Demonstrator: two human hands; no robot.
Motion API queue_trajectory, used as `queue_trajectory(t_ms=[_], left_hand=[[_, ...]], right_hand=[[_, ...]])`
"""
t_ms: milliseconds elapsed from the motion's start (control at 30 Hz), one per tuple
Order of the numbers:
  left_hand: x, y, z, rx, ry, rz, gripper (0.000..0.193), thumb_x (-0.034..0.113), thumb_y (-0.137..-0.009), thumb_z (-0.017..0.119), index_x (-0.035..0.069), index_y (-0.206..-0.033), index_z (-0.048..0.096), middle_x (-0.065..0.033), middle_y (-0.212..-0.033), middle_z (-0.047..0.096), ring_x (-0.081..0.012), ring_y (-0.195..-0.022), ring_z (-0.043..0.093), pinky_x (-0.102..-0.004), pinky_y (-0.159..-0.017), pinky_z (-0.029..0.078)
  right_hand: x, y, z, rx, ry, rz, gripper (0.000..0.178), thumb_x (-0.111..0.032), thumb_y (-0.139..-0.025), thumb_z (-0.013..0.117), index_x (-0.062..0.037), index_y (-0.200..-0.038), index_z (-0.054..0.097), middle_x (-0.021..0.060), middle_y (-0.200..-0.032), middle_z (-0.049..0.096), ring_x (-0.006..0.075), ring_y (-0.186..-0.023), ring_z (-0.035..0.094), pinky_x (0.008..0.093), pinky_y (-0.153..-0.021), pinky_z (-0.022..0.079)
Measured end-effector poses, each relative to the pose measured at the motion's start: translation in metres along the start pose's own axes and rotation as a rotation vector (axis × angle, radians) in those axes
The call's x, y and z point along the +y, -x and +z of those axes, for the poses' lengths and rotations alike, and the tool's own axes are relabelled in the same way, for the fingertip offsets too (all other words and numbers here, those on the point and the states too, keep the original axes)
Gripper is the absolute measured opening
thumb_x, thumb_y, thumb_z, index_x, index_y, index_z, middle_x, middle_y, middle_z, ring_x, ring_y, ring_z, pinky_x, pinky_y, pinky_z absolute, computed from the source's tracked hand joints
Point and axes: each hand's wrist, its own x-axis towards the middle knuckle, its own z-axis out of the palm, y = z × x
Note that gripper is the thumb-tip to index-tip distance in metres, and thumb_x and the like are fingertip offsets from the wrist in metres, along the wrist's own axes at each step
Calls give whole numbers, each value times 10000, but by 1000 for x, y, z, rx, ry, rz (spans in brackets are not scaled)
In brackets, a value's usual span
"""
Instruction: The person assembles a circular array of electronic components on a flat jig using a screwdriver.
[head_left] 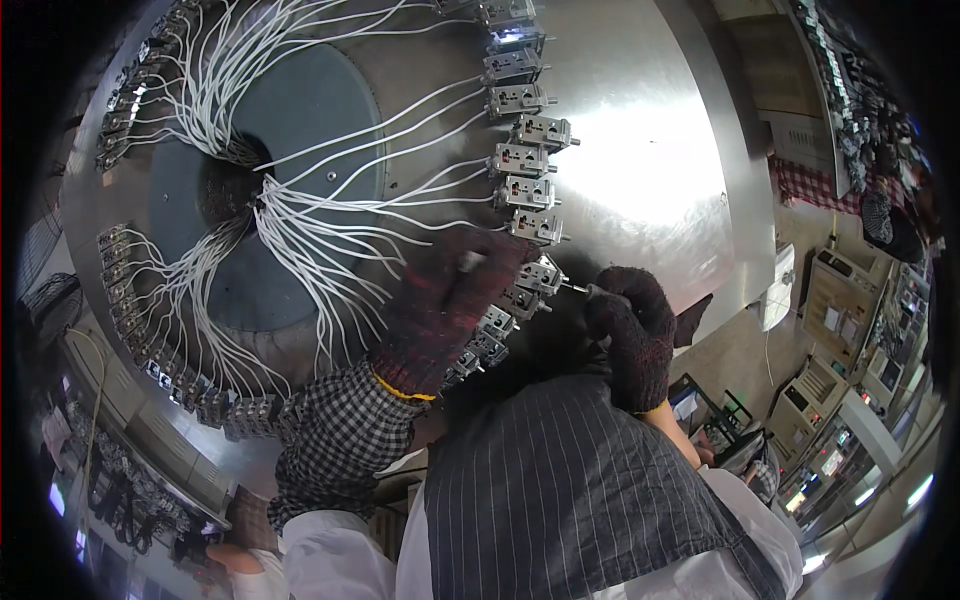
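While the right hand (pixel 637 330) holds a slim tool (pixel 592 290) at the outer end of a metal unit (pixel 541 274), the left hand (pixel 445 295) is positioned at the 9 o'clock side of that unit. The right grip is closed, with the gloved fingers curled around the tool; its shaft points toward 9 o'clock. Contact between tip and unit cannot be confirmed at this scale. The left grip is nearly closed — fingers bent together, fingertips beside the unit — but whether it has hold of the unit cannot be told.

The metal unit sits near the edge of the round worktop (pixel 650 60), between 3 and 4 o'clock from the central opening (pixel 235 190). Similar box-shaped units (pixel 520 160) form a row from it toward 12 o'clock; others follow the rim past 6 o'clock and up the 9 o'clock side. White cables (pixel 350 205) fan out from the opening across a grey disc (pixel 335 110) to the units. Both gloves are dark red and black — with yellow cuff edges.
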Motion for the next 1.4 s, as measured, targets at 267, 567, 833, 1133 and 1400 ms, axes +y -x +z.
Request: queue_trajectory(t_ms=[267, 567, 833, 1133, 1400], left_hand=[[21, 3, 14, 34, -110, 75, 191, 167, -986, 507, 15, -1091, 554, -144, -1084, 651, -181, -1006, 628, -305, -857, 518], [20, 1, 12, -3, -132, 94, 205, 185, -986, 515, 33, -1119, 549, -124, -1095, 656, -188, -1012, 626, -322, -894, 499], [20, 1, 13, 13, -124, 43, 210, 189, -975, 533, 33, -1114, 550, -119, -1095, 659, -182, -1017, 622, -322, -892, 499], [24, 2, 12, 54, -121, 33, 187, 177, -983, 512, 28, -1092, 543, -142, -1092, 661, -185, -967, 646, -316, -845, 517], [22, 2, 13, 166, -189, 61, 269, 263, -941, 559, 27, -1065, 594, -73, -986, 649, -149, -900, 589, -309, -835, 472]], right_hand=[[-1, 0, -3, 1, -50, 49, 212, -37, -809, 677, 3, -1012, 627, 95, -1030, 632, 176, -974, 587, 304, -884, 456], [-2, 0, -4, -22, -65, 72, 273, -38, -807, 684, -11, -1065, 598, 90, -1049, 621, 173, -989, 579, 306, -887, 453], [0, 3, -1, -13, -111, 13, 250, -47, -797, 691, -7, -1031, 614, 86, -1037, 630, 174, -991, 581, 316, -887, 456], [0, 3, 0, -2, -5, -14, 226, -29, -796, 696, -5, -1007, 618, 95, -1030, 633, 169, -978, 589, 305, -877, 462], [0, 0, 1, -10, 64, -146, 231, -10, -773, 716, 0, -983, 619, 107, -1008, 630, 188, -953, 600, 309, -849, 468]])
